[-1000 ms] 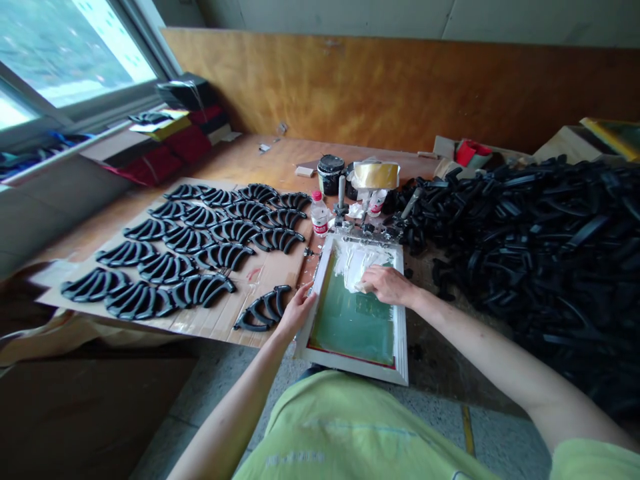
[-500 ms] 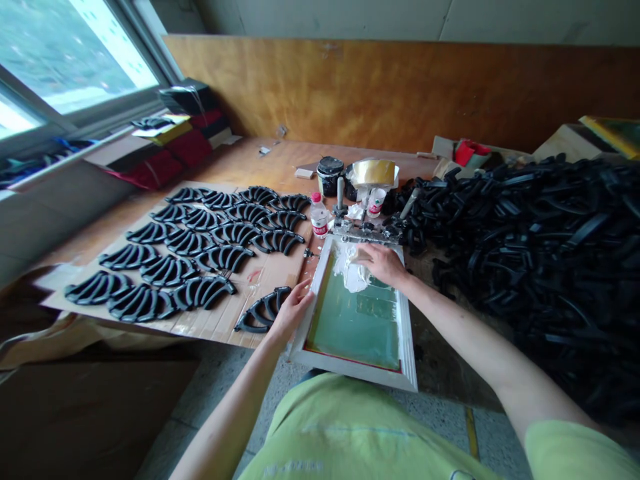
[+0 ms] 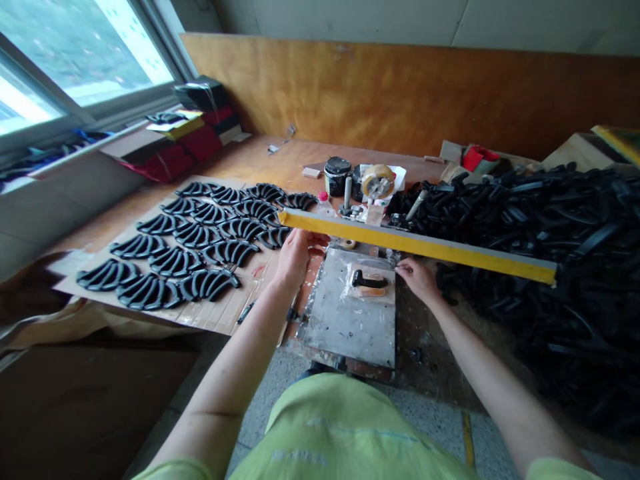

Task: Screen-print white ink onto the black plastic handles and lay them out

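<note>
One curved black piece (image 3: 371,283) lies on a flat, speckled grey plate (image 3: 340,327).

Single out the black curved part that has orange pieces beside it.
The lone black part on the grey plate, flanked by orange pieces; the others lie on cardboard or in the heap at right.

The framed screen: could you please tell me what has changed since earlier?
The framed screen has tilted up, uncovering the gray plate and a black part. The left hand has moved forward, near the screen's left end; the right hand has left the white paste for the plate's right edge. The black rows and pile stayed.
</note>
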A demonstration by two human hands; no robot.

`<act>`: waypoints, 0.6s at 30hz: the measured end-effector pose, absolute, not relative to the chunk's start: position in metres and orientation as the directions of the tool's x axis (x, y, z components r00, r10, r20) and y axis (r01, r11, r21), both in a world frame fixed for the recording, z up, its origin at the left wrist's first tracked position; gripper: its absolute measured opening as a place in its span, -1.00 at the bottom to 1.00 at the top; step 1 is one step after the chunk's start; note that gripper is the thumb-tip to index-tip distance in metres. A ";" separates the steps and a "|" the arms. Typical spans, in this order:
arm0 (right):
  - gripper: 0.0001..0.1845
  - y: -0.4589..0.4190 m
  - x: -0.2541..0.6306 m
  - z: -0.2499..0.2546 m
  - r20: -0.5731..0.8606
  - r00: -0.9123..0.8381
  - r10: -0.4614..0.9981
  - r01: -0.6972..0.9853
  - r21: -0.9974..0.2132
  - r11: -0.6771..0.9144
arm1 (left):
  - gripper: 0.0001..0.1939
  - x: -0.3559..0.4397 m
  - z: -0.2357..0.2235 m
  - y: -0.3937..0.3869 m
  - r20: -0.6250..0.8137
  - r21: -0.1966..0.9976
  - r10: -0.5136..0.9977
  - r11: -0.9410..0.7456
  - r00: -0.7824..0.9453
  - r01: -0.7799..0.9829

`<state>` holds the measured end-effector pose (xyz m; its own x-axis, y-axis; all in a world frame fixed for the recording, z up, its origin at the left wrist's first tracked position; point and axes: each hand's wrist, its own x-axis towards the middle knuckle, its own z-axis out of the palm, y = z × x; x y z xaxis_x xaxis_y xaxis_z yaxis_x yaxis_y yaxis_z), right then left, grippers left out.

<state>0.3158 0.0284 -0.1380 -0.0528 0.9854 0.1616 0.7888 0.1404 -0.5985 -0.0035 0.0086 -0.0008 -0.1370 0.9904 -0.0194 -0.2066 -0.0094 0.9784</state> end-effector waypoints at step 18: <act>-0.72 -0.061 0.094 -0.117 0.252 -0.762 0.596 0.460 -0.437 0.773 | -0.42 -0.048 -0.144 -0.132 -0.535 0.839 0.737 0.407 -0.414 -0.360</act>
